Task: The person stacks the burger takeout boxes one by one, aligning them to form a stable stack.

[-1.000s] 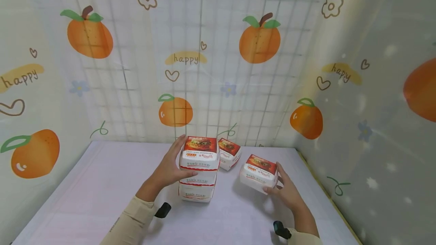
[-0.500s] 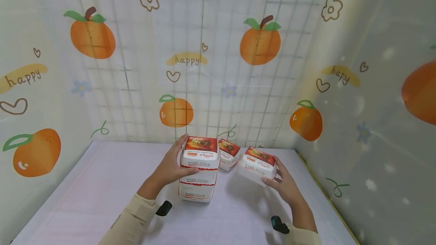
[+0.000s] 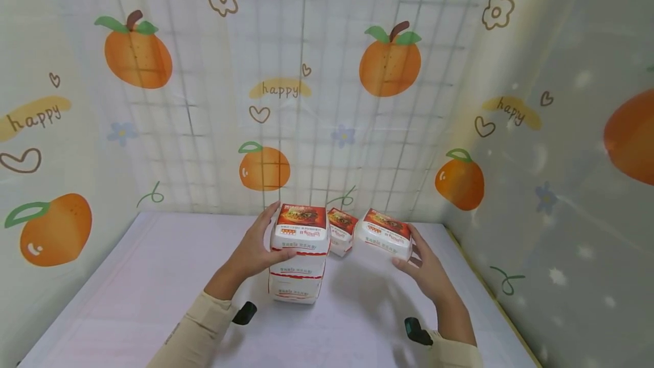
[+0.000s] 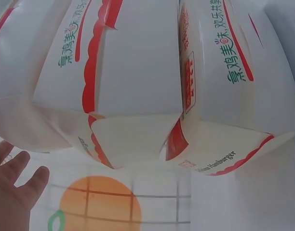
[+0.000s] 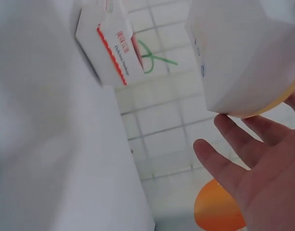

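Three white hamburger boxes with red lids stand stacked in the head view. My left hand (image 3: 254, 251) holds the top box (image 3: 300, 234), thumb along its front and fingers at its left and back. The bottom box (image 3: 295, 288) rests on the table. My right hand (image 3: 429, 271) grips another hamburger box (image 3: 382, 237) by its right side, raised above the table and slightly tilted. In the right wrist view, fingertips sit at the lower edge of this box (image 5: 244, 57). Just behind the stack is one more box (image 3: 341, 230), partly hidden by it.
A pale table (image 3: 168, 277) carries the boxes; its right edge (image 3: 493, 297) shows a yellow strip. Around it hangs a curtain (image 3: 327, 129) printed with oranges, with a wire grid showing through at the back.
My right hand has lifted its hamburger box higher and slightly left, towards the back box. My left hand stays at the stack.
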A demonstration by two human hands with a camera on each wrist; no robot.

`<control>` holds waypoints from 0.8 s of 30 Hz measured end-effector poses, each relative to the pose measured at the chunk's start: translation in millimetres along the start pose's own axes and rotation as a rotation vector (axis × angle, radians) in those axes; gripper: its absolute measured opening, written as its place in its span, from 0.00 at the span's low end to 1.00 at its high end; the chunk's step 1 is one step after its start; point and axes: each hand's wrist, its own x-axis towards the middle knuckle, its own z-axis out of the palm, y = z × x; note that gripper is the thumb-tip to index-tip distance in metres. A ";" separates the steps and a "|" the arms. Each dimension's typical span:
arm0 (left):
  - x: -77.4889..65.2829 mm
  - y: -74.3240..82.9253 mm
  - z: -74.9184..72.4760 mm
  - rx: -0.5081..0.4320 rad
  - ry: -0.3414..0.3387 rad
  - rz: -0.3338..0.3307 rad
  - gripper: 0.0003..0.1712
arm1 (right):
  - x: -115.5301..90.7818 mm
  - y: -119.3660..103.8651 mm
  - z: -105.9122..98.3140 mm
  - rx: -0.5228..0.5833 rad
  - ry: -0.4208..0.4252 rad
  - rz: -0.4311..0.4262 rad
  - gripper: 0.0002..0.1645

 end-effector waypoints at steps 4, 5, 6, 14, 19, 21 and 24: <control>-0.1 0.6 -0.6 0.001 -0.003 0.011 0.61 | 3.9 -8.2 1.4 0.016 0.002 -0.022 0.61; 0.0 0.7 -0.6 -0.002 -0.006 0.012 0.61 | 4.9 -10.3 1.8 0.018 0.003 -0.027 0.61; 0.1 0.8 -0.5 -0.004 -0.010 0.011 0.60 | 5.8 -12.3 2.1 0.021 0.003 -0.031 0.61; 3.1 1.5 -0.7 -0.012 -0.004 0.028 0.60 | 15.6 -29.4 0.6 0.016 0.010 -0.122 0.60; 3.7 2.1 -1.5 -0.001 -0.004 0.050 0.58 | 19.2 -41.2 -1.2 0.001 0.005 -0.119 0.59; 3.8 2.7 -1.8 0.006 -0.003 0.055 0.58 | 20.0 -45.6 -1.8 0.001 -0.002 -0.122 0.60; 4.4 4.6 -2.5 0.014 0.001 0.060 0.58 | 21.7 -51.0 -2.8 -0.001 -0.012 -0.135 0.59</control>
